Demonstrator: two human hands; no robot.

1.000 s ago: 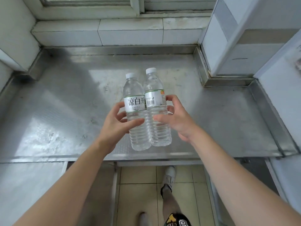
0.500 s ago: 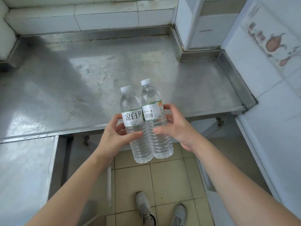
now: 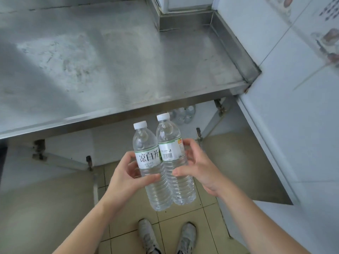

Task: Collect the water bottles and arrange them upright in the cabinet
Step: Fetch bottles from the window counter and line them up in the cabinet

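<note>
1. Here the left hand (image 3: 126,177) grips the left bottle (image 3: 152,167), thumb curled across its front just under the label and fingers wrapped behind it.
2. The right hand (image 3: 199,168) grips the right bottle (image 3: 175,160), thumb pressed to its ribbed front and fingers curled round its far side.
3. The two bottles touch along their sides, both nearly upright with white caps tilted a little away from the person, held in the air below the front edge of the counter (image 3: 113,66).
4. The left bottle's label shows large dark characters; the right bottle's shows a barcode.
5. Under the counter, behind the cap of the right bottle, stand more bottles (image 3: 183,113) in the cabinet, close together; how many I cannot tell.
6. Cabinet doors (image 3: 244,167) stand open below the counter on either side of the held bottles.
7. Below the bottles lies a tiled floor (image 3: 183,213), with two grey shoes (image 3: 148,235) pointing toward the counter.
8. A white tiled wall (image 3: 293,107) meets the counter's right end.
</note>
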